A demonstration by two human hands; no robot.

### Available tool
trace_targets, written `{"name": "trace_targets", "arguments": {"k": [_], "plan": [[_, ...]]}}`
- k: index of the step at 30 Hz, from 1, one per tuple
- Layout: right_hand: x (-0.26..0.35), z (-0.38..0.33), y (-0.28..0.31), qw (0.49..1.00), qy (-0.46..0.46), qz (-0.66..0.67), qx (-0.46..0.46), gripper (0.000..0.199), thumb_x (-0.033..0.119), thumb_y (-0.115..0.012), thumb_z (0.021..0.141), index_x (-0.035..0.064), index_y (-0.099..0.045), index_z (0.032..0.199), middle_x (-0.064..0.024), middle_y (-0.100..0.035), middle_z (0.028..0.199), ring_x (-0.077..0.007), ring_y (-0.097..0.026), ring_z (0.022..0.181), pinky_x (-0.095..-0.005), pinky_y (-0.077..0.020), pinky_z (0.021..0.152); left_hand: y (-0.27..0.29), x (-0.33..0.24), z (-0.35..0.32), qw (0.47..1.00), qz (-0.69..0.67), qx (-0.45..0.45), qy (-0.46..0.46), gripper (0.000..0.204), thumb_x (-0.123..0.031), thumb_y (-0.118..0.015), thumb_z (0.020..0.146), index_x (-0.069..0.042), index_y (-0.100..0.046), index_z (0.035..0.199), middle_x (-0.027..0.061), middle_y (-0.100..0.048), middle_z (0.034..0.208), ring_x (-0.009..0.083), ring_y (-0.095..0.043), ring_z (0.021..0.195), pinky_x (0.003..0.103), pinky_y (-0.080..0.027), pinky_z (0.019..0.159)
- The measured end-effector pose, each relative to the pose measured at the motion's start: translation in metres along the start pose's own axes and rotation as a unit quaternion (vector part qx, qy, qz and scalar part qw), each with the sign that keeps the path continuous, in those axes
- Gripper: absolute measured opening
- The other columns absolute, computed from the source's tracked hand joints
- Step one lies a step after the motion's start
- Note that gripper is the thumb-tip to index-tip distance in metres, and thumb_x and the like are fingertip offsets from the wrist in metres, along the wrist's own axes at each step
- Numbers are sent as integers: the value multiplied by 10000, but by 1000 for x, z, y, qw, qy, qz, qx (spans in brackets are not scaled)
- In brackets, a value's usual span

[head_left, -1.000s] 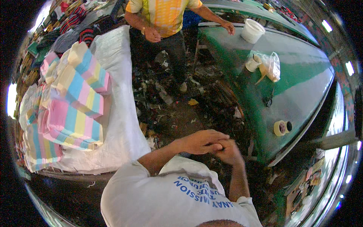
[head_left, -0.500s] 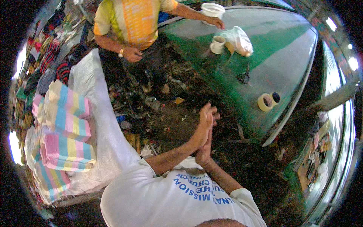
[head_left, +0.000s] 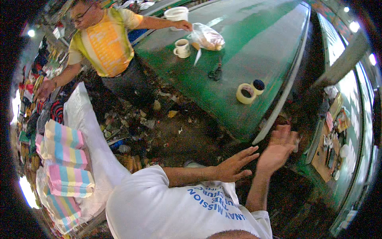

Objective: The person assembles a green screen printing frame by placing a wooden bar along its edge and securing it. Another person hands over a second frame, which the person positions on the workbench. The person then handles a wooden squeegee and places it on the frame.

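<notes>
My left hand (head_left: 236,165) reaches across in front of my white shirt (head_left: 171,205), fingers spread and nothing in them. Just to the right, my right hand (head_left: 277,148) is raised with its palm showing and its fingers stretched out, a little blurred. A small gap parts the two hands. Closest to them is the near corner of a large green table (head_left: 238,127). On that table lie a roll of clear tape (head_left: 246,94) and a darker tape roll (head_left: 258,86), side by side.
Across the table stand a mug (head_left: 182,49), a plastic bag (head_left: 207,37) and a white bucket (head_left: 176,14). A co-worker (head_left: 107,44) reaches toward the bag. Striped folded cloths (head_left: 69,179) lie on a white-covered surface (head_left: 95,139) at left. Litter covers the floor.
My hands were pressed together in front of me; now they are apart and farther right. The view has swung right. The co-worker has stretched one arm out to the left.
</notes>
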State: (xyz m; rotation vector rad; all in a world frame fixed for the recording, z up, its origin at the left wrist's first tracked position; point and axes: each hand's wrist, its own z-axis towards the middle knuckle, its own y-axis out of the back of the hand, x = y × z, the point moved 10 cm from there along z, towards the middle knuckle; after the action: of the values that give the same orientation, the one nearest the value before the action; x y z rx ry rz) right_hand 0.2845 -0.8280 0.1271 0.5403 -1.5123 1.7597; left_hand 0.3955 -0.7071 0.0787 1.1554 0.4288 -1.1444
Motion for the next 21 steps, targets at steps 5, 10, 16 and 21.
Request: {"name": "trace_targets", "arguments": {"k": [5, 10, 16, 21], "plan": [[80, 23, 37, 995, 83, 45, -28, 630, 420, -490, 1111, 73, -362, 1620, -201, -505, 1587, -390, -573, 1368, -517, -467, 1162, -80, 44, 31, 822, -503, 23, 264, 801, -660, -373, 1109, -29, -387, 1603, 158, -490, 1558, 318, -554, 1355, 486, -469, 1138], [1, -35, 35, 972, 87, -216, -8, 542, 363, -624, 1063, 31, -517, 1478, -135, -589, 1452, -271, -614, 1274, -419, -494, 1102, -47, 49, 121, 792, -517, -113, 304, 564, -537, -347, 1161, -81, -661, 1265, 39, -692, 1181, 169, -634, 1030, 328, -512, 954], [-53, -43, 106, 985, -102, -107, -88, 507, 237, -533, 1142, 29, -400, 1585, -146, -475, 1583, -275, -599, 1356, -417, -526, 1098, 43, -7, 209, 916, -305, -251, -66, 441, -358, -447, 1148, 3, -615, 1339, 178, -713, 1276, 283, -689, 1167, 447, -514, 1073], [21, 2, 125, 973, -102, 183, -101, 875, 740, -282, 1080, 59, -381, 1621, -229, -510, 1594, -404, -555, 1409, -492, -430, 1195, -146, -63, 177, 943, 116, 253, -181, 637, -490, -517, 1085, -35, -497, 1530, 222, -457, 1612, 420, -354, 1547, 589, -201, 1289]]}}
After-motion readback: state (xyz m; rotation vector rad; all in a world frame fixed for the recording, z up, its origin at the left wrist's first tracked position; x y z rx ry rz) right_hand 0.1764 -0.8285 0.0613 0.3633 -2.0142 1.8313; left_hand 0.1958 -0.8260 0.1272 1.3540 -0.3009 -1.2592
